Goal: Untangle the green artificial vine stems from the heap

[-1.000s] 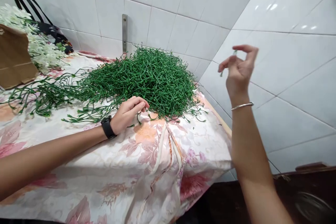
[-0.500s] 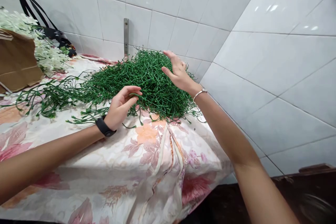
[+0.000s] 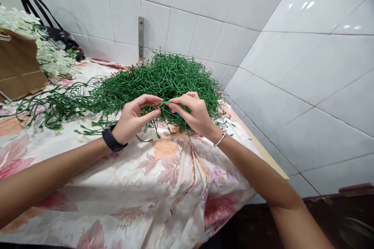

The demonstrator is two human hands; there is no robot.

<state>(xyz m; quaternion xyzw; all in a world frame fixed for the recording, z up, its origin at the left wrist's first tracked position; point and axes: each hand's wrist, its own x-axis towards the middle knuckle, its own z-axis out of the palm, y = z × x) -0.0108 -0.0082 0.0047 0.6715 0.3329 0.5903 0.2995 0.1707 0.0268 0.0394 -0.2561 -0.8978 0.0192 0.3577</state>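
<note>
A large heap of thin green plastic stems (image 3: 175,74) lies on the flowered cloth (image 3: 117,190), with looser stems trailing left. In front of the heap, my left hand (image 3: 136,116), with a black band on its wrist, holds one end of a green stem (image 3: 165,102) between bent fingers. My right hand (image 3: 194,113), wearing a thin bracelet, pinches the same stem from the other side. The fingertips of both hands are close together, a small gap apart.
White artificial flowers (image 3: 55,60) and a brown cardboard piece (image 3: 20,66) stand at the left. A dark bag with black handles (image 3: 66,41) leans behind them. A metal bracket (image 3: 141,39) is on the tiled wall, which also runs along the right side.
My right hand has come down and left from above the heap and now pinches the stem at my left fingertips. My left hand has stayed nearly in place.
</note>
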